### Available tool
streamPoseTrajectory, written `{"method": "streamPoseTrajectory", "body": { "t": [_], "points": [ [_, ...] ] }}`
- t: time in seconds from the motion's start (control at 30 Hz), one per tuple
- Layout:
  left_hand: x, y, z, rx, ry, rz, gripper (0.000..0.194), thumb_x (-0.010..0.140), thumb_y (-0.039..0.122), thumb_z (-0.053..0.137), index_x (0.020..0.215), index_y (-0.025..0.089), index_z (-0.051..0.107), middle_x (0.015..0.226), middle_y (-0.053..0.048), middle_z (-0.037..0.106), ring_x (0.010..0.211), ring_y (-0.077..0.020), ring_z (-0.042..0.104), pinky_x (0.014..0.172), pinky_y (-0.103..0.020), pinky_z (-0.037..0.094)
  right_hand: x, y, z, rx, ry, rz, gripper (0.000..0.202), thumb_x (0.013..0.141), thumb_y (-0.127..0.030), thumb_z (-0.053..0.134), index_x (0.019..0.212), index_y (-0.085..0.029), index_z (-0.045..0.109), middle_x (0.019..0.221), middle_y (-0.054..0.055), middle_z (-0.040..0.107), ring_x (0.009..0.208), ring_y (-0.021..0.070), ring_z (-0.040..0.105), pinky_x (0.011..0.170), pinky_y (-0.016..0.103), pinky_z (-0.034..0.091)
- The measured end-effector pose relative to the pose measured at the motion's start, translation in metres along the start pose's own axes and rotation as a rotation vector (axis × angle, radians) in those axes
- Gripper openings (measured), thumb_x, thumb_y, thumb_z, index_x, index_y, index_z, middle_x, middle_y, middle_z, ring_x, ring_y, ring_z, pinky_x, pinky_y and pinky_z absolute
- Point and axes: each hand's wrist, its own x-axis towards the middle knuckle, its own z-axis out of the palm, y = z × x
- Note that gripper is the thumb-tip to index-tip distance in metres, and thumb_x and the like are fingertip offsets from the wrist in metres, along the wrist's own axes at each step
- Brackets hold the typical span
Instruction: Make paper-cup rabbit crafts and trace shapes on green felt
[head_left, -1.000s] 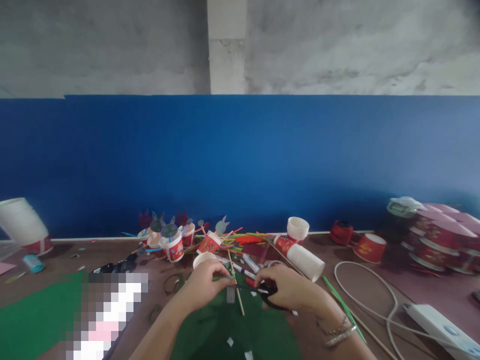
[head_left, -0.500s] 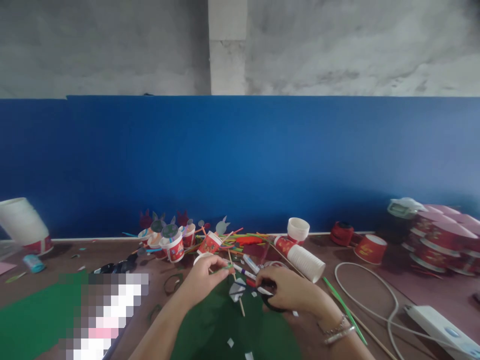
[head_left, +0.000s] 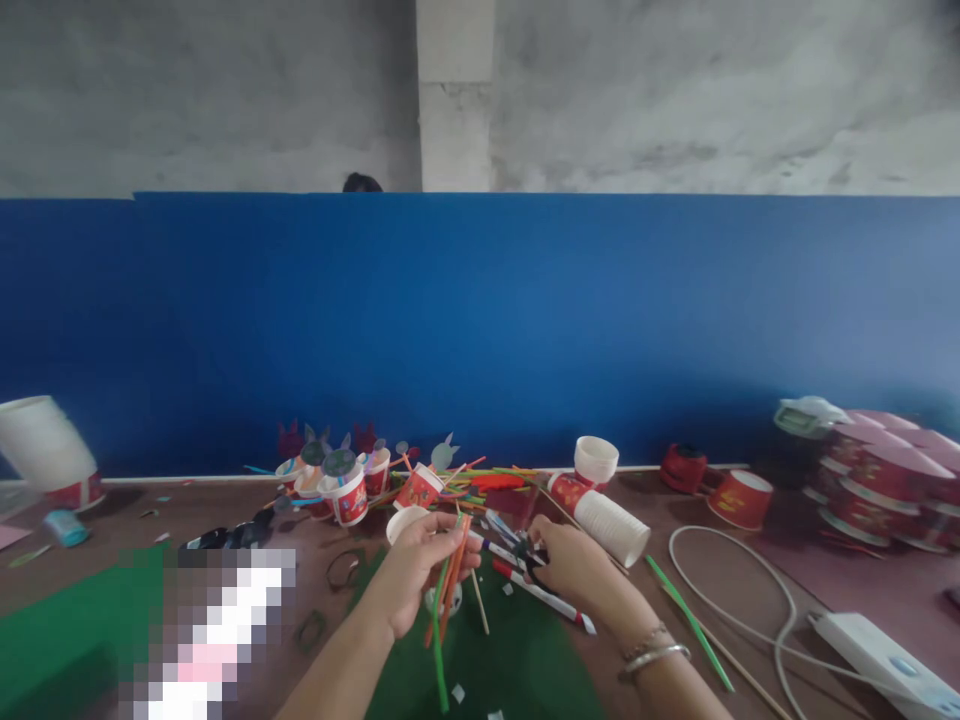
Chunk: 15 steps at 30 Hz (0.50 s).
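My left hand [head_left: 431, 560] is closed around a small bunch of thin, straw-like sticks. Orange sticks [head_left: 452, 575] and a longer green stick [head_left: 439, 645] hang down from its fingers over dark green paper [head_left: 495, 680]. Behind the bunch, a small white piece [head_left: 444, 600] is partly covered. My right hand [head_left: 559, 560] grips black-handled scissors [head_left: 531, 566], whose blades are hard to make out among the markers. A red-and-white marker [head_left: 544, 595] lies just below this hand, and a pale wooden stick [head_left: 480, 605] rests between both hands.
Red-and-white paper cups [head_left: 346, 497] with paper animal heads stand behind my left hand. A stack of white cups [head_left: 611, 525] lies on its side beyond my right hand. At right are a white cable [head_left: 787, 600] and power strip [head_left: 885, 655]. A head top [head_left: 362, 183] shows above the blue partition.
My left hand now holds orange and green sticks hanging down. My right hand has shifted slightly up and away from it with the scissors, uncovering the red-and-white marker. A head top rose above the partition.
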Motion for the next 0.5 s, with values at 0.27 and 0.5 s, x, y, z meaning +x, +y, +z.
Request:
{"method": "streamPoseTrajectory", "body": {
  "t": [0.27, 0.5],
  "points": [
    [0.004, -0.014, 0.011, -0.016, 0.088, 0.102, 0.032, 0.059, 0.036, 0.079, 0.078, 0.016, 0.061, 0.07, 0.001, 0.062, 0.064, -0.0116, 0.06, 0.061, -0.022, 0.047, 0.002, -0.01, 0.016, -0.064, -0.051, 0.009, 0.034, 0.063, -0.012, 0.06, 0.097, -0.01, 0.063, 0.095, 0.015, 0.069, 0.091, 0.0279, 0.064, 0.072, 0.03, 0.043],
    [0.008, -0.019, 0.011, 0.195, 0.2, 0.294, 0.028, 0.063, 0.039, 0.073, 0.066, 0.014, 0.06, 0.058, 0.004, 0.053, 0.053, -0.0083, 0.048, 0.05, -0.019, 0.034, -0.002, -0.019, 0.008, -0.025, 0.032, -0.021, 0.018, 0.075, -0.019, 0.055, 0.082, -0.01, 0.068, 0.098, 0.018, 0.066, 0.092, 0.0291, 0.062, 0.073, 0.032, 0.043]
  ]
}}
